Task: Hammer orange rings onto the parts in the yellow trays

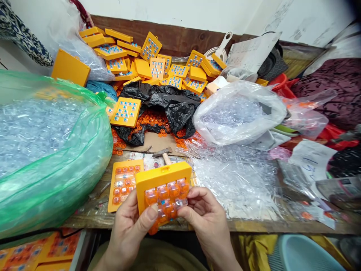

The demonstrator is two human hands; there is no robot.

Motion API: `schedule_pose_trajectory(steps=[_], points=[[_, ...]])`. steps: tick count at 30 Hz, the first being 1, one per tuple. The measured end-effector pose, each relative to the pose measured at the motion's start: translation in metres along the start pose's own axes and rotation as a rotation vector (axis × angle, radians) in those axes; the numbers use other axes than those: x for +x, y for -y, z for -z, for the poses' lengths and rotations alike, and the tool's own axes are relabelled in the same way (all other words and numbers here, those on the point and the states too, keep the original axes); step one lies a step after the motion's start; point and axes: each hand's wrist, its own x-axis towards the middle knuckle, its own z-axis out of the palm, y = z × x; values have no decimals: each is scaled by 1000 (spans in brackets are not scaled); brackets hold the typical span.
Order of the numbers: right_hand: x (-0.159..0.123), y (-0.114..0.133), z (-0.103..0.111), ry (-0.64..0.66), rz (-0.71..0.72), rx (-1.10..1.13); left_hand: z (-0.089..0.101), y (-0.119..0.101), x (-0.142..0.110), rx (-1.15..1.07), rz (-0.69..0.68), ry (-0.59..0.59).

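Note:
My left hand (131,224) grips the left side of a yellow plastic board (163,173), its thumb pressed on the front face. The board is held up tilted, with rows of orange and clear caps (169,190) on it. At its right edge, my right hand (207,218) pinches a small clear plastic piece (181,203) between thumb and fingers, against the board. Behind my left hand, a second yellow board (115,199) with orange and clear caps lies on the wooden table. A hammer (166,156) lies partly hidden behind the held board.
A green bag (93,165) of clear pieces bulges at left. Loose clear pieces (234,184) cover the table at right, below a white bag (208,120). A black bag (180,101) holds orange rings (153,118). Several yellow boards (142,67) are piled at the back.

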Motion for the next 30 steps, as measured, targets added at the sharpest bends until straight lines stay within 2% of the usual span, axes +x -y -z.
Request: schedule_pose_trajectory(steps=[6,11,20,23,26,28,30], points=[[-1,-2,1,55,-26,81,1,3,3,-8,-5,1],[-2,-3,-1,32,-105,120,2,4,4,-13,-32,64],[-4,-13,-8,43,-145,252,7,13,2,57,-56,107],[2,-17,-10,95,-48,-6,8,15,8,18,-37,60],[23,-13,-4,195,86,-344,7,9,18,-127,78,-54],[47,-8,3,181,166,-475,5,1,24,-193,137,-147],[77,-6,10,101,284,-634,1,-5,27,-220,170,-205]])
